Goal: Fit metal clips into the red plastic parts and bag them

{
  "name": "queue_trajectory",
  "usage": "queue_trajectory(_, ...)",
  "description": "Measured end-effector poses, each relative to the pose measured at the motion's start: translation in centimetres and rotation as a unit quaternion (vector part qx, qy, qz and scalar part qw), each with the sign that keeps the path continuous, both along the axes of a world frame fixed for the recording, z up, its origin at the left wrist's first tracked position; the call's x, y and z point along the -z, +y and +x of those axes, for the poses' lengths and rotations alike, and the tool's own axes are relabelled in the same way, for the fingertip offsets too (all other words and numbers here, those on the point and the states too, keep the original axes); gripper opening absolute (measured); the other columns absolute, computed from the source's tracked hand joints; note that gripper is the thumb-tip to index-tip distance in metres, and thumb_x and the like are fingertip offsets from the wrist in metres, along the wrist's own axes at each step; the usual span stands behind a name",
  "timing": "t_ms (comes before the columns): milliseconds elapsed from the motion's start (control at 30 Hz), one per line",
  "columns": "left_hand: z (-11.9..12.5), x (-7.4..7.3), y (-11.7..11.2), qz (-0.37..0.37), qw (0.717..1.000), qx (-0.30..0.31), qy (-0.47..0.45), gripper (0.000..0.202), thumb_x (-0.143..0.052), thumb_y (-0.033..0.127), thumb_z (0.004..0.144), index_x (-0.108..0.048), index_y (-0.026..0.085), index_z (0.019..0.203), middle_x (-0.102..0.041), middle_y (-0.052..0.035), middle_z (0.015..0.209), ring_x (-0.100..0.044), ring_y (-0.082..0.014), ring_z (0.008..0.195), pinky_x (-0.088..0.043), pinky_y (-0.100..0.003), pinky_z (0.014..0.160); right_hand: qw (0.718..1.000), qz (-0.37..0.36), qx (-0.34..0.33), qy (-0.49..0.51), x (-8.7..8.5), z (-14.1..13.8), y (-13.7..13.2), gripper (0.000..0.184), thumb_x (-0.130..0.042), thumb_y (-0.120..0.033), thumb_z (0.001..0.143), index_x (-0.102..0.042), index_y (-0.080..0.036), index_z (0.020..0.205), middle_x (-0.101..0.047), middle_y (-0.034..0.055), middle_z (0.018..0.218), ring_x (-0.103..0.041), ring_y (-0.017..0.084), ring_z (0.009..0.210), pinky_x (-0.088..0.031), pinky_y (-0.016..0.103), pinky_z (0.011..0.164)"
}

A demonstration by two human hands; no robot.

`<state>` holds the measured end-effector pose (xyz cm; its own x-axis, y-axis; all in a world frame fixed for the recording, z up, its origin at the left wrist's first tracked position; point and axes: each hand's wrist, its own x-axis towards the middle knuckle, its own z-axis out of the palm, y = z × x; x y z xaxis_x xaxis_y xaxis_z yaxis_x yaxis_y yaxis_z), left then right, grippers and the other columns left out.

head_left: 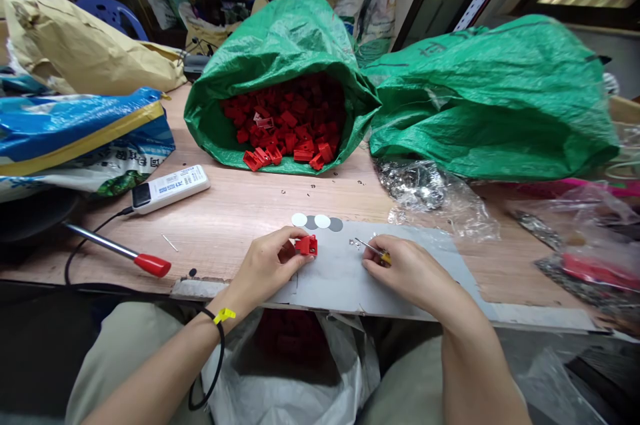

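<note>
My left hand pinches a small red plastic housing between thumb and fingers, just above the grey mat. My right hand is closed round a slim metal tool with a yellow grip, which looks like a small screwdriver. Its tip points left, towards a few tiny metal pieces on the mat. A short gap separates the two hands. Most of the tool's handle is hidden by my right fingers.
A green sack full of red plastic parts lies open at the back. Another green sack and a clear bag of metal bits are right. A white handheld device and red-tipped lever stand left.
</note>
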<state>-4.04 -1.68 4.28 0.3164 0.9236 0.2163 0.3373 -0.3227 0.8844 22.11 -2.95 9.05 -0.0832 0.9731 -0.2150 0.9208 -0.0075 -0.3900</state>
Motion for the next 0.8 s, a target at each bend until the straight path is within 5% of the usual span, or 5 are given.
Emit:
queue_trajectory(267,0.0,0.2,0.0,0.000,1.000,0.007,0.005,0.025,-0.069,0.016,0.086,-0.067,0.024,0.109,-0.073,0.0020,0.095,-0.065,-0.0100,0.073,-0.050,-0.021,0.067,0.981,0.041,0.046,0.185,1.1,-4.2,0.6,0.017,-0.057,-0.035,0.081,-0.062,-0.021,0.073,-0.062,-0.0008,0.069,-0.055,0.016,0.066,-0.038,0.027,0.064)
queue_trajectory(567,0.0,0.1,-0.1,0.016,1.000,0.004,0.016,0.025,-0.070,0.013,0.084,-0.067,0.023,0.107,-0.071,0.0027,0.092,-0.063,-0.0095,0.071,-0.048,-0.020,0.066,0.990,0.038,0.037,0.134,1.5,-4.7,0.7,0.018,-0.055,-0.034,0.082,-0.065,-0.021,0.074,-0.063,0.0001,0.069,-0.056,0.018,0.067,-0.036,0.029,0.067)
queue_trajectory(800,0.0,0.2,-0.2,-0.001,1.000,0.000,0.017,0.020,-0.072,0.023,0.084,-0.068,0.020,0.103,-0.070,0.0006,0.083,-0.061,-0.0116,0.067,-0.047,-0.023,0.063,0.961,0.033,0.095,0.259,2.3,-6.1,0.9,0.030,-0.057,-0.047,0.079,-0.066,-0.019,0.075,-0.063,0.0021,0.072,-0.056,0.020,0.072,-0.039,0.030,0.070)
